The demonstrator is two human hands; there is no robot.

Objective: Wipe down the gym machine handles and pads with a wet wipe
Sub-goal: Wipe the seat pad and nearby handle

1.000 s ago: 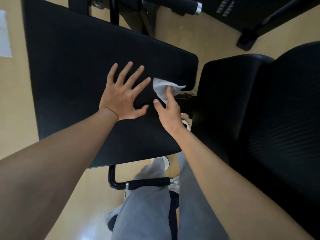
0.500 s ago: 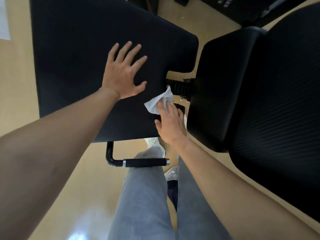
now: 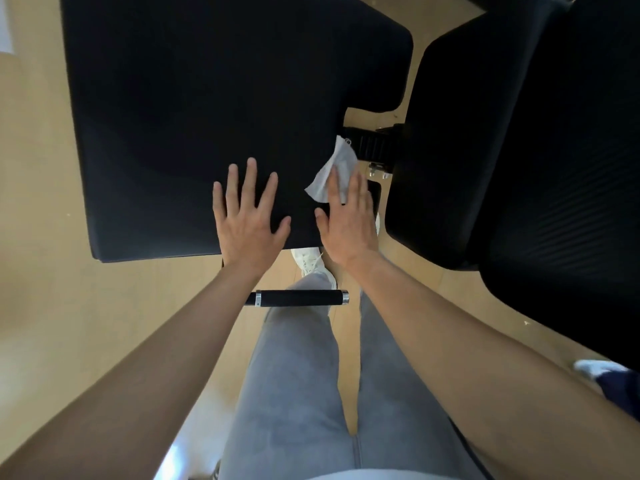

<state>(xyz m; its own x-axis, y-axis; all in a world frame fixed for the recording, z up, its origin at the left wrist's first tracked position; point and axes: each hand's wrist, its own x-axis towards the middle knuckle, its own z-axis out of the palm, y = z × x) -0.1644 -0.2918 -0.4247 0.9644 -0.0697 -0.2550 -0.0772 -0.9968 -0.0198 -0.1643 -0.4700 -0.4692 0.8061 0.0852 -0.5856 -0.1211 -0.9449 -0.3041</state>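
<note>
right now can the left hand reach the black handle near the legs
Probably yes: the left hand lies flat and empty on the pad, and the handle sits uncovered nearby.

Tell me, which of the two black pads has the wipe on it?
The flat pad on the left: the white wipe lies on its near right corner, pressed under the right hand. The ribbed pad on the right is untouched.
</note>
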